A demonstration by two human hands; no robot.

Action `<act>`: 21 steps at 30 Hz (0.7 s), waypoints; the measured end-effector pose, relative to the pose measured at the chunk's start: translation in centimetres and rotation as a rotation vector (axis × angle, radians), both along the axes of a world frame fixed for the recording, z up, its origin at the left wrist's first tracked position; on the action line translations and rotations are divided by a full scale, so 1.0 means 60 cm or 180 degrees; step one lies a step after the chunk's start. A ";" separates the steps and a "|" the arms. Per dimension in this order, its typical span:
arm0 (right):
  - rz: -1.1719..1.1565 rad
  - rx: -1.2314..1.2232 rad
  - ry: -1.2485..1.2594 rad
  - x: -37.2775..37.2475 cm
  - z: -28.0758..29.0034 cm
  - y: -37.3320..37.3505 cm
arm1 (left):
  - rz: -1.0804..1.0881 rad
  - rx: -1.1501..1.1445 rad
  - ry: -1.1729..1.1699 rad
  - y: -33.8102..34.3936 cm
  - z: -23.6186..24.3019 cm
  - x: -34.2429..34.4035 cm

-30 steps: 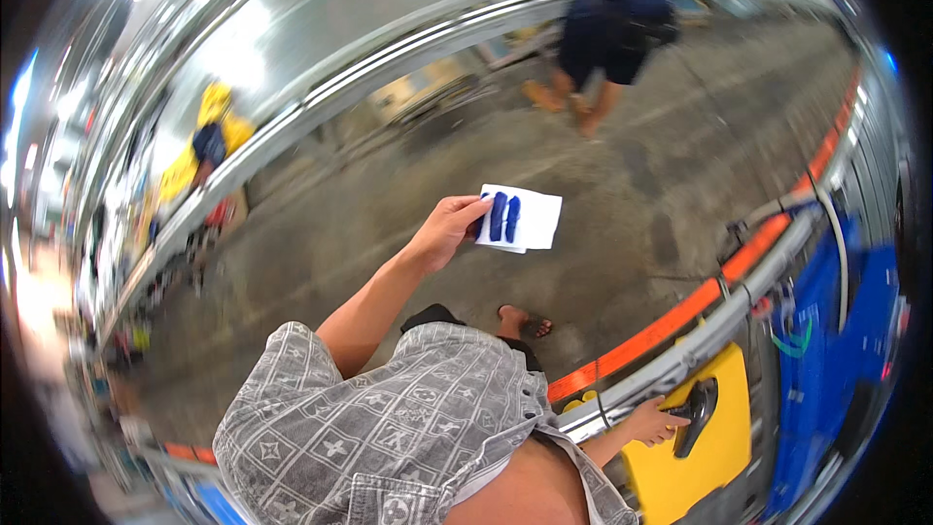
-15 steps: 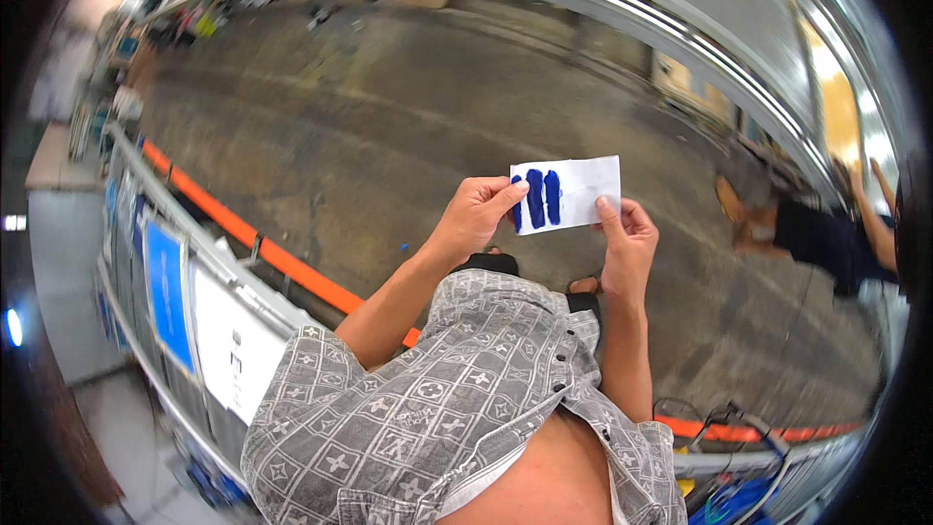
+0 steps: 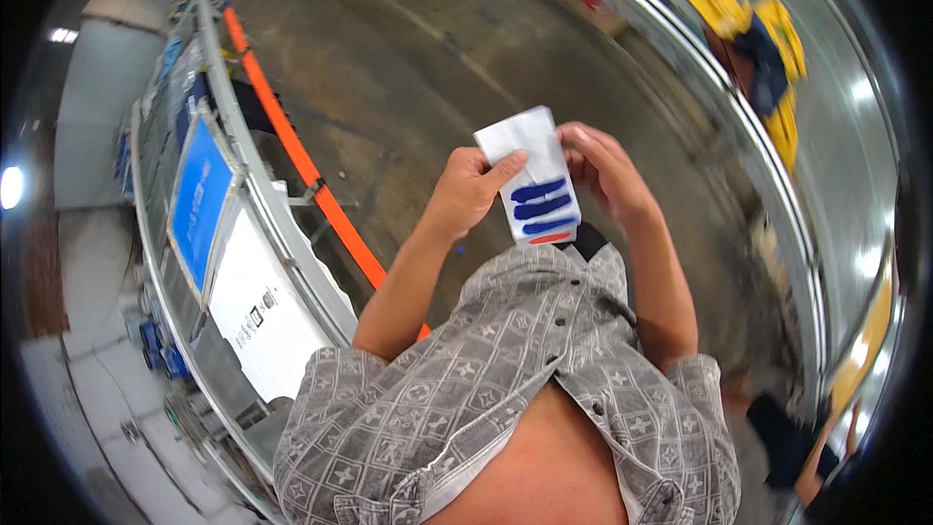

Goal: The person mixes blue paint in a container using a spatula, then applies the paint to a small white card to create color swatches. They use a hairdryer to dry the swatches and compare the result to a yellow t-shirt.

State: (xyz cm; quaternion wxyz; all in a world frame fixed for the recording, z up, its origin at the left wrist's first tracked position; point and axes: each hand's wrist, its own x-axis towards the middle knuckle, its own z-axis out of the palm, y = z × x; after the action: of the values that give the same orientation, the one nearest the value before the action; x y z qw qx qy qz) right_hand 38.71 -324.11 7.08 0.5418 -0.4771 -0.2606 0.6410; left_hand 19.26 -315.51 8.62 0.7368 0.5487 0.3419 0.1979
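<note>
A white card (image 3: 515,131) is held upright above my shirt, with thick dark-blue strokes and a thinner red one across its lower half. My left hand (image 3: 468,192) pinches it from the left side, thumb lying over the front. At the right edge of the card is my right hand (image 3: 607,175), fingers curled against it and partly hidden behind it.
An orange rail (image 3: 282,126) and metal frame with a blue panel (image 3: 202,199) and white board (image 3: 262,321) run along my left. On the right, a long metal rail (image 3: 680,34) has yellow fabric (image 3: 777,29) beside it. Another person's dark-clothed leg (image 3: 777,437) shows lower right.
My right hand left a yellow panel and took hold of the card. The card has since turned upright, its blue strokes now horizontal and a red one showing. The view has swung round.
</note>
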 end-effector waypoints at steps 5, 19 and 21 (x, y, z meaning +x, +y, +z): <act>0.0386 0.0029 0.0789 -0.014 -0.010 0.213 | 0.2409 -0.0123 -0.0984 0.189 0.042 -0.010; 0.0219 0.0132 0.0585 -0.205 0.012 0.967 | 0.3139 -0.0062 -0.1325 0.787 0.031 -0.250; 0.0208 0.0169 0.0600 -0.244 0.034 1.048 | 0.3140 -0.0008 -0.1294 0.862 0.050 -0.286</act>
State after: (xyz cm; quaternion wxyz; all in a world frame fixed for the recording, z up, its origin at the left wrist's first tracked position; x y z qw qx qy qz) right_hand 24.07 -261.25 9.12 0.5551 -0.3914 -0.2409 0.6933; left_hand 2.07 -263.78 11.60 0.6083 0.2724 0.4098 0.6227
